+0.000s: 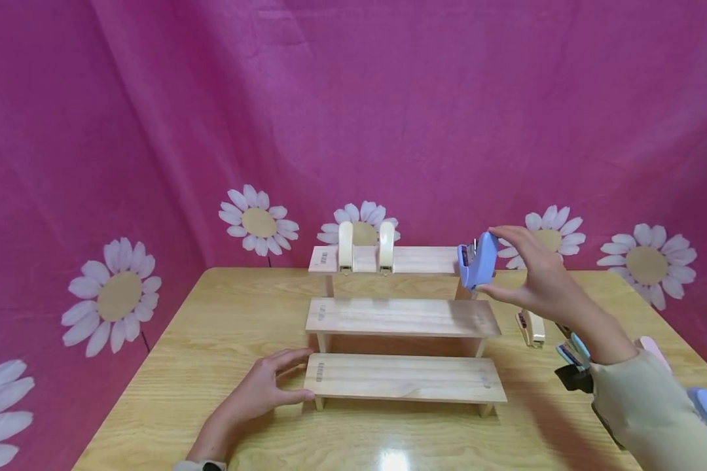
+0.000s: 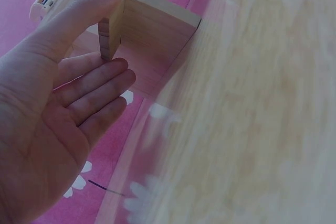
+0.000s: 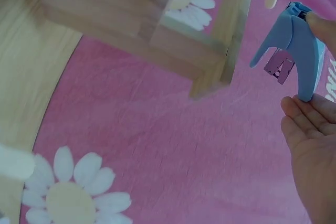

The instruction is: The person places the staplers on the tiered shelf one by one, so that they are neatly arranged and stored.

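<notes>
The left hand (image 1: 262,389) lay low on the near left, its forearm (image 1: 217,428) slanting in from the near edge toward the far right. Its thumb (image 1: 294,396) and upper fingers were spread well apart; the left wrist view showed three fingers (image 2: 100,95) nearly straight, side by side, with the palm (image 2: 52,145) in sight. The right hand (image 1: 544,281) was raised, farther off and to the right, its sleeved arm (image 1: 654,405) reaching in from the near right. Its thumb and fingers faced each other, pinching.
</notes>
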A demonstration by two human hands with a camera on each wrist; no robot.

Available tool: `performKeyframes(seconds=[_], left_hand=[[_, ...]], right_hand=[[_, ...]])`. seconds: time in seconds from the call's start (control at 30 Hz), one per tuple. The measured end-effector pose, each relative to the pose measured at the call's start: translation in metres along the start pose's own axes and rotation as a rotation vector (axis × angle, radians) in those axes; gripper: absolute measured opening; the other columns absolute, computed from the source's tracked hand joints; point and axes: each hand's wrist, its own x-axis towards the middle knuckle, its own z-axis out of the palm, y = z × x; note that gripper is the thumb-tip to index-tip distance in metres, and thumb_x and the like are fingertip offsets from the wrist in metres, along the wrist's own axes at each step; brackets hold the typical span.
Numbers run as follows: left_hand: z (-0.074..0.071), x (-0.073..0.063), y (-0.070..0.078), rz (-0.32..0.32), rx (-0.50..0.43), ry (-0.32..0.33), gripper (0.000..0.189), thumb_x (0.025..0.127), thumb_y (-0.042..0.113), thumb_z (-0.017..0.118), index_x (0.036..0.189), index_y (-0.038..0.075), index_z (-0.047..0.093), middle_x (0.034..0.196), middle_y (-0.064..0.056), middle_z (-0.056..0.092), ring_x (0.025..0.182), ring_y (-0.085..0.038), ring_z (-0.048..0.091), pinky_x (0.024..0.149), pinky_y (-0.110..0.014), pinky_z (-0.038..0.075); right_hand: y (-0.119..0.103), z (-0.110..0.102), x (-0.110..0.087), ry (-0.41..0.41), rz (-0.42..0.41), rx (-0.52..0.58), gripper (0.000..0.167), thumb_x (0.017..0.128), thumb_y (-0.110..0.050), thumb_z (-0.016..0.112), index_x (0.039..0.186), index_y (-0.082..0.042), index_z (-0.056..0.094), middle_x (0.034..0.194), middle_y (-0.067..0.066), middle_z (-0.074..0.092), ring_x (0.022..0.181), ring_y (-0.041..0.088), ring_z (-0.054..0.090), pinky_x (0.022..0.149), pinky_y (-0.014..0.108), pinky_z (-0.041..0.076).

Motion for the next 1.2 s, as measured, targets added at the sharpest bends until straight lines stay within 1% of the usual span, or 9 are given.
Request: performKeyframes(seconds=[0.07,0.17,0.23,0.3,0.4,0.6,0.83,1.07,1.2], left_hand=[[0.000,0.000,-0.001,0.000,0.002,-0.003,0.075,0.079,0.039,0.080,0.139,0.003,0.053,0.139,-0.014,0.058,0.128,-0.033,0.057,0.109,-0.044,0.048],[0.000,0.000,-0.001,0.000,0.007,-0.001,0.074,0.079,0.040,0.080,0.138,0.003,0.054,0.138,-0.014,0.058,0.127,-0.033,0.057,0.109,-0.043,0.049],[0.000,0.000,-0.001,0.002,0.008,0.004,0.074,0.079,0.039,0.080,0.138,0.004,0.054,0.138,-0.013,0.059,0.127,-0.033,0.058,0.109,-0.042,0.049],[0.001,0.000,-0.001,0.006,0.005,0.008,0.074,0.079,0.039,0.081,0.138,0.003,0.054,0.138,-0.014,0.059,0.127,-0.033,0.058,0.109,-0.041,0.049],[0.001,0.000,0.000,0.018,-0.004,0.010,0.073,0.079,0.037,0.081,0.138,0.002,0.054,0.138,-0.015,0.059,0.126,-0.035,0.058,0.108,-0.043,0.049],[0.001,-0.001,0.001,0.038,-0.022,-0.002,0.072,0.081,0.034,0.080,0.137,-0.001,0.053,0.138,-0.020,0.057,0.125,-0.040,0.057,0.106,-0.048,0.048],[0.002,-0.001,0.000,0.028,-0.020,-0.001,0.072,0.081,0.035,0.080,0.138,0.001,0.053,0.138,-0.018,0.058,0.126,-0.038,0.057,0.107,-0.047,0.048],[0.001,0.000,-0.001,0.003,0.000,0.015,0.071,0.079,0.037,0.081,0.137,0.004,0.055,0.138,-0.014,0.059,0.127,-0.034,0.057,0.108,-0.035,0.051],[0.001,0.000,-0.001,0.012,0.003,0.008,0.071,0.080,0.036,0.080,0.138,0.003,0.054,0.137,-0.015,0.059,0.126,-0.035,0.057,0.107,-0.039,0.051]], right_hand=[[0.000,0.006,0.007,-0.010,-0.008,0.017,0.093,0.081,-0.069,0.057,0.137,0.004,0.048,0.128,0.022,0.057,0.111,0.032,0.054,0.103,-0.005,0.026],[-0.002,0.013,0.018,-0.026,-0.015,0.016,0.087,0.075,-0.045,0.083,0.136,0.005,0.048,0.128,0.021,0.058,0.110,0.032,0.058,0.094,0.002,0.040],[-0.002,0.017,0.025,-0.038,-0.018,0.000,0.086,0.067,-0.025,0.091,0.136,0.005,0.048,0.129,0.021,0.058,0.110,0.033,0.060,0.092,0.016,0.051],[-0.003,0.021,0.030,-0.051,-0.011,-0.010,0.088,0.061,-0.011,0.092,0.136,0.006,0.048,0.129,0.022,0.058,0.110,0.035,0.061,0.087,0.033,0.058],[-0.003,0.026,0.037,-0.086,0.011,-0.007,0.087,0.063,-0.012,0.091,0.136,0.006,0.047,0.131,0.024,0.056,0.111,0.038,0.061,0.090,0.054,0.057],[-0.002,0.032,0.046,-0.153,0.039,0.023,0.084,0.068,-0.014,0.089,0.138,0.004,0.046,0.133,0.025,0.055,0.104,0.040,0.065,0.090,0.056,0.058],[-0.004,0.036,0.054,-0.188,0.052,0.040,0.079,0.069,-0.013,0.089,0.135,0.004,0.049,0.132,0.025,0.057,0.112,0.045,0.062,0.096,0.059,0.054],[-0.006,0.037,0.061,-0.255,0.084,0.060,0.077,0.071,-0.013,0.088,0.136,0.001,0.049,0.133,0.024,0.056,0.117,0.046,0.059,0.099,0.060,0.052],[-0.007,0.037,0.063,-0.301,0.133,0.066,0.077,0.074,-0.015,0.086,0.139,-0.001,0.048,0.138,0.024,0.054,0.122,0.047,0.056,0.103,0.061,0.049]])
